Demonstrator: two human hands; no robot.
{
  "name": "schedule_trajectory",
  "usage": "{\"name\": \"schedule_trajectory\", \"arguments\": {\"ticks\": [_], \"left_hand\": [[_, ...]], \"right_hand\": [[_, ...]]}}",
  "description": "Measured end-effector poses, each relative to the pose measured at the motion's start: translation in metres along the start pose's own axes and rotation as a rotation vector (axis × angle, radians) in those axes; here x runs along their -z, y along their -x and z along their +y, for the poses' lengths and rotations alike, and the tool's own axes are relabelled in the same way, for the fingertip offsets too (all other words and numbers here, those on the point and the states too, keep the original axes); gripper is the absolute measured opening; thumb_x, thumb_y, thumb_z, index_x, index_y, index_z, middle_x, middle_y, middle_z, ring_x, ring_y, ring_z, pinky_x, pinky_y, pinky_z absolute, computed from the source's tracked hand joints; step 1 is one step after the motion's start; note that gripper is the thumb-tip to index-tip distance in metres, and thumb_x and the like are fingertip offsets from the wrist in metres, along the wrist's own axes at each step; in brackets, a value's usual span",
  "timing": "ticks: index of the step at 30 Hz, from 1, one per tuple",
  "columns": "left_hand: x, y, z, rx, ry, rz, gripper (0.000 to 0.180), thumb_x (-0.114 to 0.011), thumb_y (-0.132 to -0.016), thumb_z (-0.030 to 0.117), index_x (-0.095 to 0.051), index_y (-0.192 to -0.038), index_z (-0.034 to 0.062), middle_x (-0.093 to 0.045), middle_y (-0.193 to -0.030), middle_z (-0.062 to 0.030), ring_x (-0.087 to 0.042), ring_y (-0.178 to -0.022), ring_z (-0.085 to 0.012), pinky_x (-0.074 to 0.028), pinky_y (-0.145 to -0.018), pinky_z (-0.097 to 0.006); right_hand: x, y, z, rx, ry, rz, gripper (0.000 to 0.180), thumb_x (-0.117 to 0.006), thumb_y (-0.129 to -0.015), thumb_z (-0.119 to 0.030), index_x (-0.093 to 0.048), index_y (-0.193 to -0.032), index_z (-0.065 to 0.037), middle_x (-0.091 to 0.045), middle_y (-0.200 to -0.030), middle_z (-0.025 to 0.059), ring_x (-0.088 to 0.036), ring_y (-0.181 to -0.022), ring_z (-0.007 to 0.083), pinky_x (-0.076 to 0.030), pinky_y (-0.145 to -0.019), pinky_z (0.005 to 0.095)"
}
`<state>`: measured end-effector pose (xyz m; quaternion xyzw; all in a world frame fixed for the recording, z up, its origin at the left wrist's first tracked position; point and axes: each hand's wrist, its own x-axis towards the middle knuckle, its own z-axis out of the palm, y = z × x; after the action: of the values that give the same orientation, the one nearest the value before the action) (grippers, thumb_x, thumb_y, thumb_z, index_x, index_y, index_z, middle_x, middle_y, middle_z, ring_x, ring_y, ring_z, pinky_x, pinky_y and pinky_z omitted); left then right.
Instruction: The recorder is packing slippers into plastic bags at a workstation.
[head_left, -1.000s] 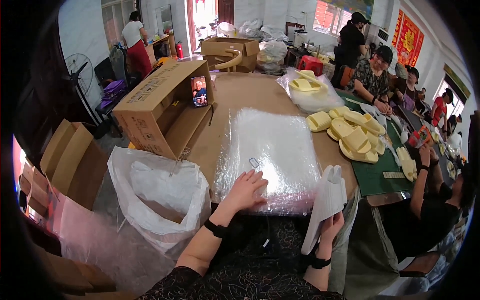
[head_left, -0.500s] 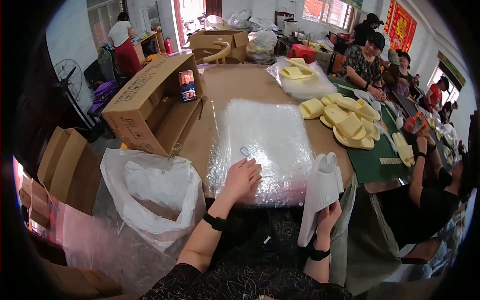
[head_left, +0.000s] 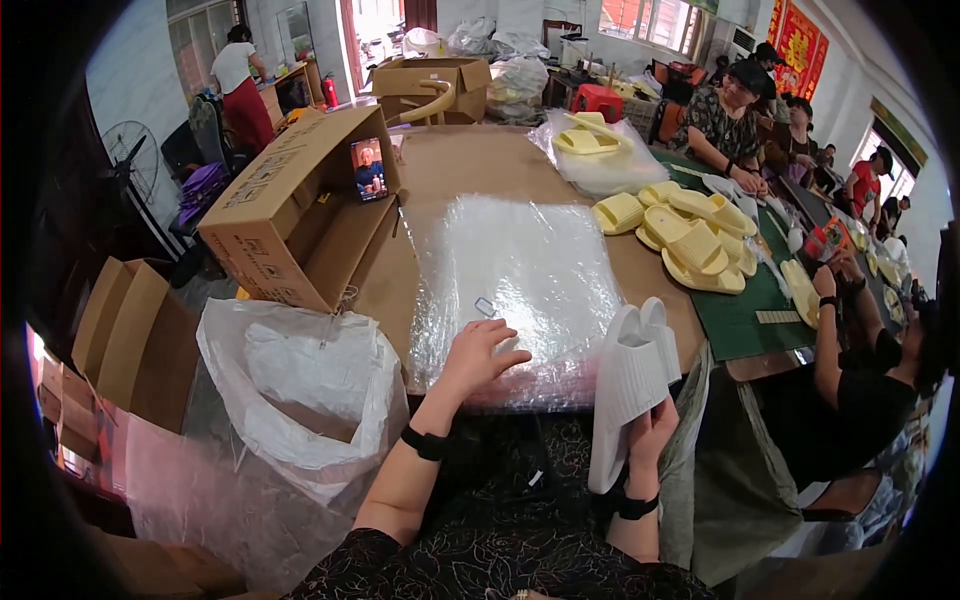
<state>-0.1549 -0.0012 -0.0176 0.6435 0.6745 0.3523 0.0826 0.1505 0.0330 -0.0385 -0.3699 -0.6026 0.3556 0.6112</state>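
A pair of white ribbed slippers (head_left: pixel 628 390) stands upright, toes away from me, at the near right corner of the table. My right hand (head_left: pixel 654 432) grips the pair from its right side, and some fingers are hidden behind the slippers. Before me lies a flat stack of clear plastic bags (head_left: pixel 530 255), shiny and wrinkled toward its near edge. Over the near left part of that stack is my left hand (head_left: pixel 480 358), fingers apart and thumb stretched to the right, holding nothing. Whether it touches the top bag I cannot tell.
Yellow slippers (head_left: pixel 690 245) are heaped right of the bags, by a green mat (head_left: pixel 735 325). A cardboard box (head_left: pixel 265 215) with a phone (head_left: pixel 368 168) stands left. Below it hangs a white sack (head_left: pixel 300 400). Close on my right sits a co-worker (head_left: pixel 850 390).
My left hand's thumb has spread away from its fingers. The slippers in my right hand have shifted slightly left and turned a little. The whole view has moved slightly.
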Motion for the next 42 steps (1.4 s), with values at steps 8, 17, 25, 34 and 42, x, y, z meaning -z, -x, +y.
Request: {"name": "schedule_trajectory", "arguments": {"ticks": [8, 17, 25, 34, 42], "left_hand": [[0.004, 0.0, -0.003, 0.016, 0.012, -0.036, 0.032, -0.079, -0.074, 0.027, -0.072, -0.101, 0.0103, -0.066, -0.104, -0.0091, -0.057, -0.103, -0.0298, -0.046, -0.092, -0.041], [-0.002, 0.014, 0.014, -0.207, -0.214, -0.248, 0.084, -0.076, -0.072, 0.053, -0.045, -0.143, 0.0214, -0.037, -0.151, -0.0194, -0.027, -0.14, -0.0474, -0.024, -0.114, -0.056], [-0.003, 0.011, 0.009, -0.159, -0.011, -0.263, 0.043, -0.057, -0.092, 0.041, -0.062, -0.126, 0.0167, -0.046, -0.143, -0.019, -0.034, -0.136, -0.0464, -0.025, -0.115, -0.05], [0.005, -0.001, 0.001, 0.206, 0.64, -0.116, 0.029, -0.053, -0.098, 0.022, -0.068, -0.116, 0.0051, -0.066, -0.122, -0.0124, -0.057, -0.118, -0.0237, -0.042, -0.103, -0.034], [0.012, -0.005, 0.008, 0.249, 0.671, -0.087, 0.03, -0.054, -0.098, 0.022, -0.067, -0.117, 0.0024, -0.07, -0.113, -0.0103, -0.062, -0.109, -0.0179, -0.046, -0.097, -0.032]], "right_hand": [[-0.004, -0.001, -0.004, 0.034, 0.014, -0.02, 0.03, -0.062, -0.094, -0.017, -0.062, -0.11, 0.008, -0.067, -0.098, 0.009, -0.062, -0.091, 0.0149, -0.048, -0.079, 0.0285], [0.007, -0.003, -0.002, -0.05, -0.016, -0.032, 0.037, -0.06, -0.095, -0.02, -0.057, -0.12, 0.007, -0.066, -0.112, 0.0107, -0.063, -0.102, 0.0182, -0.049, -0.088, 0.0313], [0.021, -0.006, -0.003, -0.04, -0.108, 0.039, 0.042, -0.062, -0.095, -0.027, -0.057, -0.119, 0.006, -0.065, -0.111, 0.0107, -0.063, -0.101, 0.0179, -0.05, -0.086, 0.0313], [0.014, -0.006, -0.025, 0.014, -0.056, 0.09, 0.048, -0.065, -0.09, -0.035, -0.06, -0.114, 0.006, -0.068, -0.103, 0.0099, -0.066, -0.092, 0.0195, -0.051, -0.079, 0.0312], [-0.009, -0.011, -0.066, 0.342, 0.298, -0.218, 0.028, -0.065, -0.087, -0.019, -0.066, -0.102, 0.004, -0.065, -0.106, 0.0239, -0.066, -0.089, 0.0332, -0.051, -0.076, 0.0349]]}}
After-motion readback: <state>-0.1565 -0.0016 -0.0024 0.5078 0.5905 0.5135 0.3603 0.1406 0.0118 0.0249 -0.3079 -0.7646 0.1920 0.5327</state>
